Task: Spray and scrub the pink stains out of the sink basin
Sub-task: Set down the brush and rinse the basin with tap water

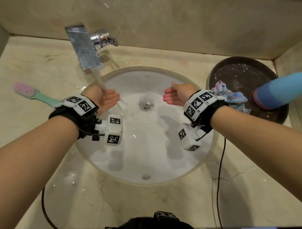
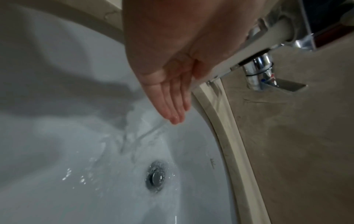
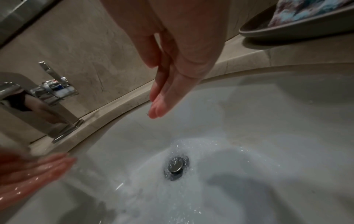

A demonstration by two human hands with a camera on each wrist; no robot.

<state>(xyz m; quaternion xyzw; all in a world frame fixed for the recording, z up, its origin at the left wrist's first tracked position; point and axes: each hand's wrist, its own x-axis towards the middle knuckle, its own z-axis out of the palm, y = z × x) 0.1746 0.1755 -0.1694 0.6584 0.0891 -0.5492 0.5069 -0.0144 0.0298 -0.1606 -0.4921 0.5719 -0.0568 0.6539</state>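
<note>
Sink basin (image 1: 149, 151): white, round, sunk in the marble worktop (image 1: 61, 186); wet, likely slippery, no pink visible. Tap (image 1: 86, 48) running. Left hand (image 1: 107, 100) flat, empty, under the stream; right hand (image 1: 174, 94) relaxed, empty, right of the drain (image 1: 146, 103). Brush (image 1: 33, 94), far left: light, stiff; grip by its green handle. Spray bottle (image 1: 281, 90) on tray (image 1: 216, 72), right.

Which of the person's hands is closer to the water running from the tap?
Left. The left hand sits open right under the stream of water, which strikes its palm. The right hand hangs open across the sink basin, beyond the drain, clear of the stream.
</note>
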